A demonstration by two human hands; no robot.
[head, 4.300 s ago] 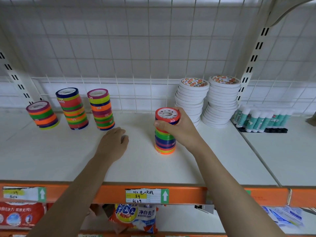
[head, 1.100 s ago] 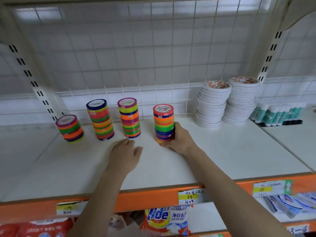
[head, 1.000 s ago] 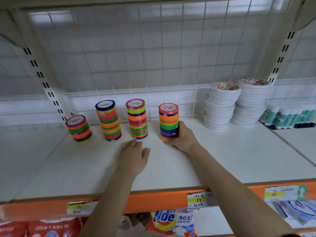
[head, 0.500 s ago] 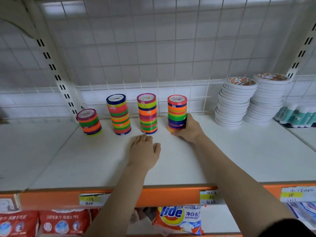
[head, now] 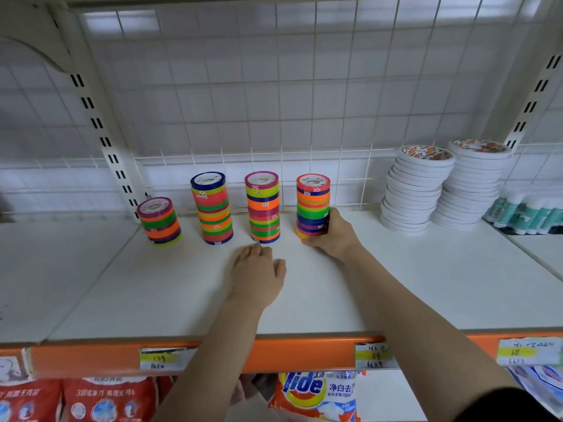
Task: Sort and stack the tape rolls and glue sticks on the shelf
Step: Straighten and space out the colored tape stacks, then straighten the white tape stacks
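Four stacks of coloured tape rolls stand in a row at the back of the white shelf [head: 396,284]. My right hand [head: 330,236] grips the lower part of the rightmost, red-topped stack [head: 313,197]. Left of it stand a pink-topped stack [head: 262,205], a blue-topped stack [head: 211,207] and a shorter stack [head: 159,220]. My left hand [head: 257,274] rests flat on the shelf just in front of the pink-topped stack. Two tall stacks of white tape rolls [head: 441,187] stand to the right. Glue sticks [head: 527,211] line up at the far right.
A wire grid fence [head: 304,166] runs behind the stacks. Slotted uprights [head: 100,132] rise at left and right. The orange shelf edge [head: 304,354] carries price labels. Detergent bags [head: 316,394] lie on the shelf below.
My right hand has pushed the red-topped stack from the shelf's middle back into line with the other coloured stacks. My left hand stays flat on the shelf.
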